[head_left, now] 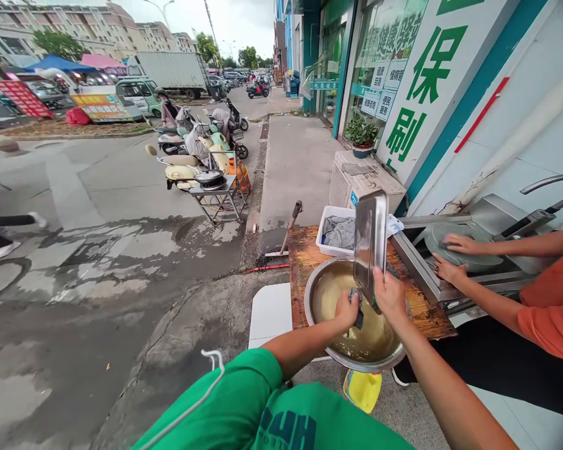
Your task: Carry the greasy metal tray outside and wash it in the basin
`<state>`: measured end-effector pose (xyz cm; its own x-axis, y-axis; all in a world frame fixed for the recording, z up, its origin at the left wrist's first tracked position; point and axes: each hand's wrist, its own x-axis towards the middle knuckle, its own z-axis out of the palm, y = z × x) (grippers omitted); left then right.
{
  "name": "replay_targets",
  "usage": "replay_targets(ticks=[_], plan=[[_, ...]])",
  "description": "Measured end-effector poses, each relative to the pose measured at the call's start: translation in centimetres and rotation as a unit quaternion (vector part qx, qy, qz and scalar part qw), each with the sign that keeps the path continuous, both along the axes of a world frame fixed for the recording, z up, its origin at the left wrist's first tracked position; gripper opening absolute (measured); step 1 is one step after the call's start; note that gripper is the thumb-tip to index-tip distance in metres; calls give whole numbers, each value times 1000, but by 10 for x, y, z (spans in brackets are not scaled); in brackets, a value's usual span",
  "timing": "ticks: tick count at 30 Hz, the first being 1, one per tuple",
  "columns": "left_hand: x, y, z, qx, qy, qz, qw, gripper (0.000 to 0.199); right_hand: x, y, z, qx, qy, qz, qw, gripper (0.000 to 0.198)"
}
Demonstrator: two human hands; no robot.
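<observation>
My right hand grips the lower edge of a rectangular stainless-steel tray, which stands tilted up on its end over a wide metal basin. In the basin is cloudy brownish water. My left hand is closed on a dark, wet-looking cloth just above the water, left of the tray. The basin rests on a worn wooden board. Behind it, a white plastic tub contains a grey cloth.
At right, a co-worker's hands are at a round lid-like piece in a steel sink with a faucet. A yellow container is below the basin. Beyond are a potted plant, a metal stand and parked scooters.
</observation>
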<state>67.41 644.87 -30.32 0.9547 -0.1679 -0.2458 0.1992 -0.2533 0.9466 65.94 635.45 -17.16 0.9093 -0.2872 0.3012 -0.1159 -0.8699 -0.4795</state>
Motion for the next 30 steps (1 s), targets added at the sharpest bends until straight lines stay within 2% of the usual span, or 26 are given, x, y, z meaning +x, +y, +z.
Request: replay_targets(ticks=[4,8,12,16,20,23,27,28,30], plan=[[0,11,1,-64,1,-3,998,24,54,-13,3,-90,37,122,988,42],[4,24,5,-121,17,-9,992,46,106,-21,-11,-167,111,206,958,24],[1,35,8,-141,33,-51,988,75,145,-28,-35,-197,185,231,935,27],[-3,40,9,-146,51,-80,985,86,166,-34,-57,-175,214,218,936,30],[0,39,6,-180,110,-54,976,94,167,-39,-69,-108,210,205,950,31],[5,35,2,-239,181,5,954,83,145,-41,-71,-14,182,190,965,34],[13,31,6,-330,198,81,919,51,76,-33,-78,169,134,106,971,38],[15,30,9,-348,189,92,914,47,54,-28,-83,223,132,78,963,40],[16,29,16,-373,187,95,904,44,15,-15,-95,339,154,47,927,46]])
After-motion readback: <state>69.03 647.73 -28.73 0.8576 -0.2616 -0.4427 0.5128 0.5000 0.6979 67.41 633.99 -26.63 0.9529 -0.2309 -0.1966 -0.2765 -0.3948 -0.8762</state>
